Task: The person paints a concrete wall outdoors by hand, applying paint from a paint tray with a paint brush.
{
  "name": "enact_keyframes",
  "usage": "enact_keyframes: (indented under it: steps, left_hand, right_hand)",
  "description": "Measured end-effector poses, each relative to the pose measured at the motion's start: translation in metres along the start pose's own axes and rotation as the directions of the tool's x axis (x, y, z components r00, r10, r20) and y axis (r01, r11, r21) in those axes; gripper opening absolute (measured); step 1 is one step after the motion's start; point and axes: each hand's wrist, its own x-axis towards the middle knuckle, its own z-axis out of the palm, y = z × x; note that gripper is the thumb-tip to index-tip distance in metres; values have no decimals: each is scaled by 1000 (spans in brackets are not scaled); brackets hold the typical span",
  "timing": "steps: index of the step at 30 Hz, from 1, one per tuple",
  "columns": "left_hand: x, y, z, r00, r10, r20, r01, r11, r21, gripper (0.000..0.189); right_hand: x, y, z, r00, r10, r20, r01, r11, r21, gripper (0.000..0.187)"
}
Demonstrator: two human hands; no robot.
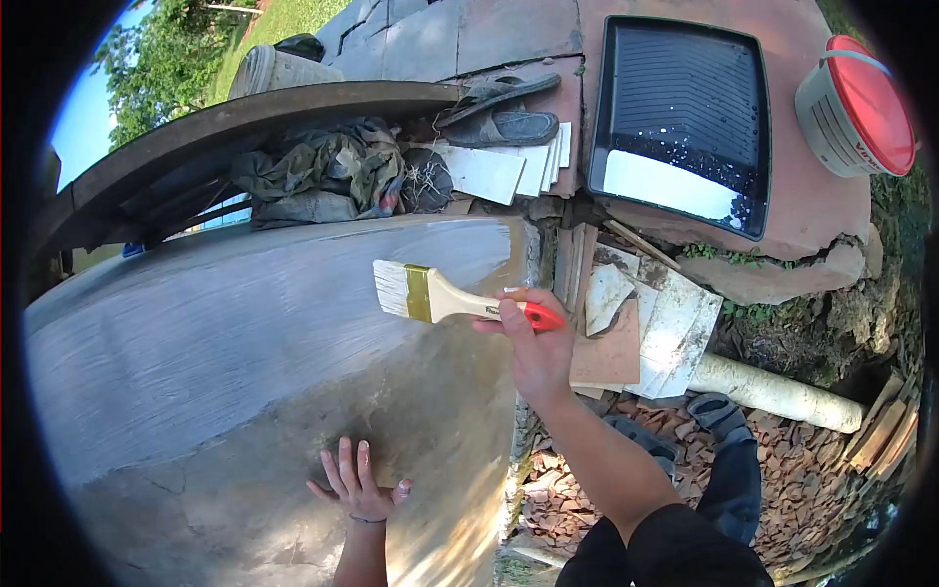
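My right hand [539, 345] grips the red-tipped wooden handle of a flat paintbrush [458, 297]. White paint coats its bristles, which point left over a concrete wall [425, 396]. A whitish painted area [220, 330] covers the upper and left part of this surface, with brush streaks in it. Below it the concrete is bare and brownish. My left hand [359, 484] is spread, fingers apart, against or just above the bare part; contact cannot be told. It holds nothing. At upper right lies a black paint tray [678, 88] with white paint [667, 183] pooled at its near end.
A lidded paint bucket [836, 117] stands right of the tray. Sandals [506, 117], stacked white tiles [484, 172] and crumpled cloth [330, 169] lie beyond the wall. Tile pieces [667, 330], a pale pole [777, 392] and broken red rubble [792, 469] are on the right, near my feet.
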Motion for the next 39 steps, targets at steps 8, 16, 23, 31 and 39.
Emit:
enact_keyframes:
  steps: [8, 16, 23, 31, 39]
  left_hand:
    - [8, 3, 0, 999, -27, 29, 26, 1000, 14, 74]
    - [5, 1, 0, 997, -61, 45, 60, 998, 25, 78]
    - [1, 1, 0, 989, -80, 121, 73, 996, 58, 76]
    - [10, 8, 3, 997, -59, 58, 52, 993, 109, 78]
    - [4, 4, 3, 994, -48, 95, 35, 990, 134, 78]
  right_hand:
    - [89, 77, -155, 958, 208, -196, -188, 976, 113, 20]
    - [26, 76, -89, 978, -84, -193, 12, 938, -345, 18]
    - [-67, 29, 0, 973, -182, 141, 218, 926, -309, 18]
    - [31, 67, -104, 979, 144, -147, -141, 990, 29, 18]
    - [25, 75, -126, 966, -21, -257, -55, 957, -286, 17]
